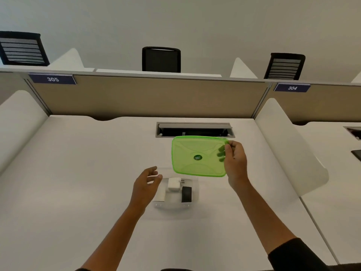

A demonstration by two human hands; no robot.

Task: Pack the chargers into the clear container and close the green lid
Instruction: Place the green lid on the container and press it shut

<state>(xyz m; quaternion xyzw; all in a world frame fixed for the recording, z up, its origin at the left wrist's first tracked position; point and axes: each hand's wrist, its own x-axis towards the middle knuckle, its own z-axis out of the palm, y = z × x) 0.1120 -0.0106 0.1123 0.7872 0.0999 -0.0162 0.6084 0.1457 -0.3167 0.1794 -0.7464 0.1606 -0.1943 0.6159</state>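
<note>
The clear container stands on the white desk in front of me. Inside it lie a white charger with its prongs out, a black charger to its right, and a flat white charger at the left. My right hand grips the green lid by its right edge and holds it in the air, above and behind the container. My left hand hovers at the container's left side with fingers apart, holding nothing.
A cable tray slot with its flap open is set into the desk behind the lid. White side dividers and a beige back partition enclose the desk. Black chairs stand beyond the partition.
</note>
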